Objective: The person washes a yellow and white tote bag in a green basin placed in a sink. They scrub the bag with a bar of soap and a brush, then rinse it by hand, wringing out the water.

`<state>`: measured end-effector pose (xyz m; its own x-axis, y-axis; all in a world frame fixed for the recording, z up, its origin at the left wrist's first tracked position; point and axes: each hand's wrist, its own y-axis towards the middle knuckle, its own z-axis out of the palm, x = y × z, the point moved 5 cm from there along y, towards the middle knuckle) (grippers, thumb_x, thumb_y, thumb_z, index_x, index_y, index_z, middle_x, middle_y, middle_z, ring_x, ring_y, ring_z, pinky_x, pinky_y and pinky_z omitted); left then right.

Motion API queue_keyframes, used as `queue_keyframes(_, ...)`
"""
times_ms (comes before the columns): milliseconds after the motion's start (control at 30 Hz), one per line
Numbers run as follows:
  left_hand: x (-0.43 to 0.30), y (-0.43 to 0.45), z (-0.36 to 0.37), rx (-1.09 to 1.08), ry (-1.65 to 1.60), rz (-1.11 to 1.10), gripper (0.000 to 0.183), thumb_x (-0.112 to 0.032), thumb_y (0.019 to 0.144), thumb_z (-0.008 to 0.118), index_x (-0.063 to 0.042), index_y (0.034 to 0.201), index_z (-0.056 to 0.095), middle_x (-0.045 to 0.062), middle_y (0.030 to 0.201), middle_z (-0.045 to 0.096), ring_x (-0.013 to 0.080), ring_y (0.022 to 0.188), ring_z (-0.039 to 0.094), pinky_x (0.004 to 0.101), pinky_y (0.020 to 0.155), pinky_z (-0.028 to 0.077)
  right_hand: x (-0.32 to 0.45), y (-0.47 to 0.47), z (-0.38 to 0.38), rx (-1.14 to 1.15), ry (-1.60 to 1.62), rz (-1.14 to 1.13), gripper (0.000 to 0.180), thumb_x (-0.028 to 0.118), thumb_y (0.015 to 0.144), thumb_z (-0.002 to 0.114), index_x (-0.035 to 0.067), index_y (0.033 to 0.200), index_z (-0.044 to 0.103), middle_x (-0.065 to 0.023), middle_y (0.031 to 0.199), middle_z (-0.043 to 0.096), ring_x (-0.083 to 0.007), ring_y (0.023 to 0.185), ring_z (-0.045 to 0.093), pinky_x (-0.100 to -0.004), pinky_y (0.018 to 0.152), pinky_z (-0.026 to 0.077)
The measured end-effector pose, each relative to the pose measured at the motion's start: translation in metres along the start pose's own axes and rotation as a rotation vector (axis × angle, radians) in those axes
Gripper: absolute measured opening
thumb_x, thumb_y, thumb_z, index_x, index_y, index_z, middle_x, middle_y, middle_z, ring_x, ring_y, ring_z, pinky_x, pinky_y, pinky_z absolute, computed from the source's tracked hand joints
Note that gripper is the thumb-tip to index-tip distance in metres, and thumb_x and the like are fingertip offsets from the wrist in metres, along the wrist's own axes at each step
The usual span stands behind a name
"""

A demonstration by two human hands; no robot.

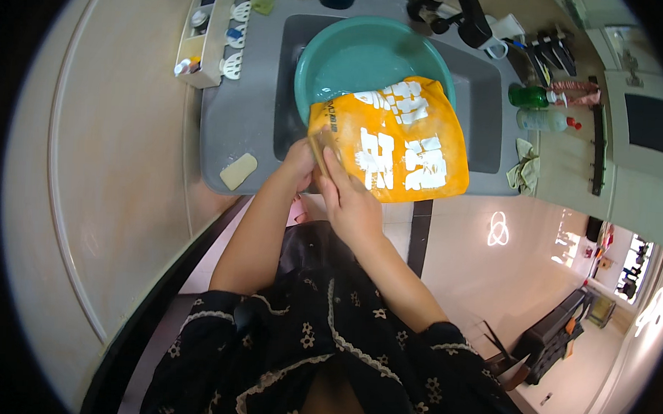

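A yellow cloth or bag (345, 146) with large white printed characters lies draped over the near rim of a green plastic basin (360, 58) that holds water. My right hand (354, 202) grips a brown brush-like tool (318, 153), blurred, against the left edge of the yellow item. Close beside it, my left hand (301, 162) is at the item's lower left corner; its fingers are partly hidden, and whether it pinches the fabric cannot be told. A pale bar of soap (238, 171) lies on the grey counter to the left.
The basin stands in a grey double sink (482, 119). A white organizer (207, 63) stands at the counter's left. On the right are a green bottle (528, 97), a clear bottle with a red cap (540, 120) and a crumpled cloth (526, 168). Dark utensils stand behind.
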<state>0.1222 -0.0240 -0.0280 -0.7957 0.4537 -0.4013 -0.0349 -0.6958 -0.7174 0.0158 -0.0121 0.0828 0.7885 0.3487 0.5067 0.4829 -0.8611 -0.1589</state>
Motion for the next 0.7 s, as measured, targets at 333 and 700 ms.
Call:
queue_keyframes(333,0.016,0.016,-0.017,-0.317,0.078,0.411,0.028,-0.019,0.097,0.048,0.001,0.114,0.057,0.012,0.101,0.065,0.0227,0.089,0.064,0.0351,0.077,0.050,-0.070,0.064,0.036,0.232,0.194,0.330,0.051,0.041,0.097,0.032,0.018,0.143,0.035,-0.0252,0.109,0.061,-0.0417,0.099,0.059,-0.0500,0.087,0.045)
queue_keyframes(700,0.009,0.007,-0.025,-0.620,0.629,0.711,0.033,-0.024,0.096,0.047,0.003,0.111,0.058,0.017,0.099,0.066,0.0260,0.088,0.064,0.0355,0.077,0.049,-0.057,0.055,0.030,0.399,0.049,0.265,0.046,0.032,0.098,0.028,0.014,0.140,0.036,-0.0210,0.108,0.063,-0.0369,0.095,0.062,-0.0452,0.083,0.049)
